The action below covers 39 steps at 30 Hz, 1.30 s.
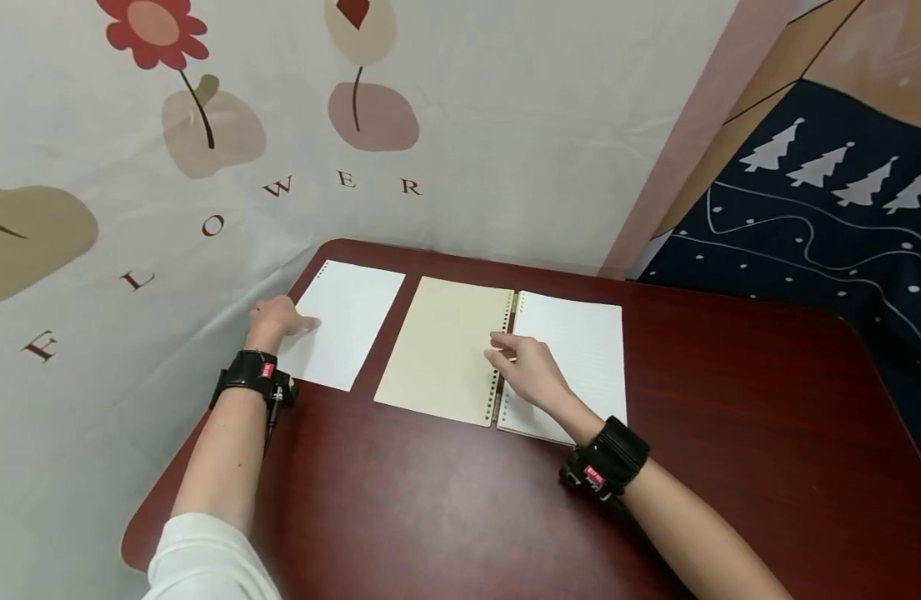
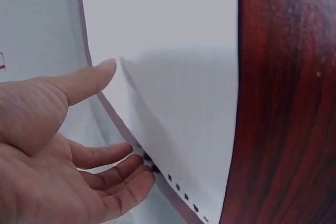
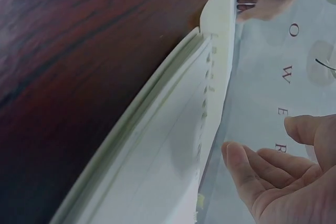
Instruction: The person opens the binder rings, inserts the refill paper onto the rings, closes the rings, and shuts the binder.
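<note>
A loose white sheet of paper (image 1: 347, 321) with punched holes along one edge lies at the table's left. My left hand (image 1: 275, 321) is at its outer edge. In the left wrist view, the thumb (image 2: 100, 80) reaches onto the sheet, while the other fingers (image 2: 118, 187) lie beside the holes, apart from the thumb. A loose-leaf notebook lies spread flat, with a cream cover (image 1: 445, 350) on the left and a stack of white pages (image 1: 580, 350) on the right. Over its hole-lined spine hovers my right hand (image 1: 533, 371), its fingers loosely bent with nothing between them.
The dark red wooden table (image 1: 400, 500) has rounded corners. A pale curtain (image 1: 505, 167) with flower prints stands along its back and left sides. Navy fabric with white trees (image 1: 828, 217) hangs at the right. Each wrist wears a black camera strap (image 1: 613, 458).
</note>
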### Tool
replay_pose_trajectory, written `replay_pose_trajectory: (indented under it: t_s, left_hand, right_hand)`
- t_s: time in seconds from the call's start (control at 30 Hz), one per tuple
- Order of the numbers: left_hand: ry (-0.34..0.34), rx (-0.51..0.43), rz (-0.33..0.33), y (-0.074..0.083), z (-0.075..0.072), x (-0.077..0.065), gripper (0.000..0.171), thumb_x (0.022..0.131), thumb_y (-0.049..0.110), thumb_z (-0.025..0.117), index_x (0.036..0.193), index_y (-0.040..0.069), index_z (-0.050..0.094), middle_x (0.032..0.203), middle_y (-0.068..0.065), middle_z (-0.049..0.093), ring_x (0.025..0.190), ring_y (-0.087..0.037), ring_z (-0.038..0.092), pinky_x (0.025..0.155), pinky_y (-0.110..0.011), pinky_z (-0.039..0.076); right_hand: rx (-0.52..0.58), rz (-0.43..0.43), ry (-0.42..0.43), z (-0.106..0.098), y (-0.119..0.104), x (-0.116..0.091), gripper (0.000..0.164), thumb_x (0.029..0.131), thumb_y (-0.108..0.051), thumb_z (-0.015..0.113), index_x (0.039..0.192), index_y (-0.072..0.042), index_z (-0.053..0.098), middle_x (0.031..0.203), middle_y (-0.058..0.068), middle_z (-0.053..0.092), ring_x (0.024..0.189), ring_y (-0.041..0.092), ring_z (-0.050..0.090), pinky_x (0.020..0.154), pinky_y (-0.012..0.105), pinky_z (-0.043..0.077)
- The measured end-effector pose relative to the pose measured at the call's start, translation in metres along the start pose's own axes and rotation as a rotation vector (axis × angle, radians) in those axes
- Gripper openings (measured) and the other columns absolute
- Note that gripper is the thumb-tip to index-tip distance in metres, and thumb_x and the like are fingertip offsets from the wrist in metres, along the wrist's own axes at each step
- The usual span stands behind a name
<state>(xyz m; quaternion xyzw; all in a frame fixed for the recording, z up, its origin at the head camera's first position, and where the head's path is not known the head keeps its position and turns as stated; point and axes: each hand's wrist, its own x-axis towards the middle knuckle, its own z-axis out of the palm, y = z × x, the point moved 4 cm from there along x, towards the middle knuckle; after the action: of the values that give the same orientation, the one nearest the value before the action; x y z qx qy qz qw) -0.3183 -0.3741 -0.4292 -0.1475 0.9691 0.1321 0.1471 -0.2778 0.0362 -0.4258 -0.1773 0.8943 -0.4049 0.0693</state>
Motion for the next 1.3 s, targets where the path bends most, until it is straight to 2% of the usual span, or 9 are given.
replay_pose_trajectory:
  t_s: [0.27, 0.43, 0.57, 0.73, 0.83, 0.9, 1.03, 1.13, 1.3]
  left_hand:
    - [0.014, -0.061, -0.001, 0.008, -0.004, 0.007, 0.063, 0.089, 0.030, 0.069, 0.117, -0.023, 0.050, 0.117, -0.038, 0.051, 0.112, -0.056, 0.043, 0.097, -0.061, 0.034]
    - [0.009, -0.076, -0.010, 0.010, -0.007, 0.012, 0.066, 0.088, 0.029, 0.069, 0.122, -0.023, 0.046, 0.120, -0.040, 0.047, 0.114, -0.055, 0.043, 0.097, -0.060, 0.036]
    - [0.029, -0.115, -0.021, 0.004, -0.008, 0.016, 0.064, 0.089, 0.025, 0.068, 0.125, -0.023, 0.044, 0.122, -0.042, 0.043, 0.113, -0.055, 0.043, 0.092, -0.059, 0.041]
    - [0.046, -0.234, 0.003, -0.009, -0.012, 0.019, 0.052, 0.093, 0.012, 0.059, 0.126, -0.025, 0.042, 0.125, -0.041, 0.045, 0.112, -0.051, 0.047, 0.093, -0.056, 0.042]
    - [-0.006, -0.331, 0.011, -0.019, -0.015, 0.020, 0.057, 0.096, 0.014, 0.054, 0.135, -0.023, 0.035, 0.135, -0.040, 0.037, 0.121, -0.052, 0.041, 0.099, -0.057, 0.037]
    - [-0.072, -0.412, 0.000, -0.026, -0.018, 0.020, 0.064, 0.098, 0.019, 0.052, 0.142, -0.019, 0.025, 0.142, -0.039, 0.029, 0.127, -0.050, 0.035, 0.101, -0.058, 0.035]
    - [-0.214, -0.586, -0.029, -0.033, -0.022, 0.025, 0.070, 0.100, 0.033, 0.052, 0.148, -0.010, 0.024, 0.141, -0.033, 0.036, 0.120, -0.043, 0.047, 0.094, -0.052, 0.044]
    - [-0.269, -0.650, -0.015, -0.028, -0.028, 0.038, 0.070, 0.097, 0.040, 0.057, 0.146, -0.005, 0.034, 0.129, -0.026, 0.049, 0.100, -0.031, 0.059, 0.080, -0.042, 0.051]
    - [-0.303, -0.752, 0.061, -0.006, -0.028, 0.065, 0.066, 0.095, 0.036, 0.062, 0.141, -0.007, 0.040, 0.113, -0.015, 0.055, 0.088, -0.021, 0.060, 0.074, -0.037, 0.052]
  right_hand:
    - [0.005, 0.000, -0.001, 0.007, -0.002, 0.001, 0.042, 0.098, -0.027, 0.058, 0.132, -0.003, 0.059, 0.125, 0.010, 0.063, 0.103, 0.023, 0.065, 0.074, 0.034, 0.054]
    - [0.008, 0.001, -0.001, 0.008, -0.003, 0.001, 0.041, 0.098, -0.027, 0.058, 0.131, -0.003, 0.060, 0.124, 0.010, 0.064, 0.103, 0.023, 0.065, 0.075, 0.035, 0.054]
    - [0.013, 0.006, 0.009, 0.008, -0.004, 0.002, 0.040, 0.098, -0.027, 0.058, 0.131, -0.004, 0.061, 0.123, 0.010, 0.064, 0.103, 0.023, 0.065, 0.074, 0.035, 0.053]
    - [0.012, 0.007, 0.004, 0.010, -0.004, 0.003, 0.038, 0.098, -0.027, 0.058, 0.129, -0.005, 0.062, 0.121, 0.009, 0.065, 0.103, 0.023, 0.065, 0.075, 0.035, 0.054]
    - [0.011, 0.016, 0.004, 0.011, -0.002, 0.004, 0.037, 0.098, -0.026, 0.058, 0.129, -0.005, 0.062, 0.120, 0.008, 0.066, 0.103, 0.022, 0.065, 0.075, 0.035, 0.054]
    - [0.014, 0.019, 0.007, 0.011, -0.001, 0.005, 0.037, 0.098, -0.026, 0.058, 0.129, -0.005, 0.062, 0.120, 0.008, 0.066, 0.103, 0.022, 0.065, 0.074, 0.035, 0.054]
    - [0.019, 0.015, 0.006, 0.010, -0.001, 0.009, 0.038, 0.098, -0.025, 0.058, 0.130, -0.004, 0.060, 0.122, 0.009, 0.065, 0.104, 0.023, 0.064, 0.076, 0.035, 0.054]
    - [0.029, 0.024, 0.017, 0.010, 0.001, 0.020, 0.039, 0.099, -0.025, 0.057, 0.131, -0.003, 0.059, 0.121, 0.009, 0.065, 0.104, 0.023, 0.064, 0.077, 0.035, 0.054]
    - [0.065, 0.041, 0.052, 0.010, 0.004, 0.039, 0.039, 0.100, -0.024, 0.056, 0.131, -0.002, 0.058, 0.117, 0.009, 0.067, 0.103, 0.023, 0.065, 0.078, 0.037, 0.054]
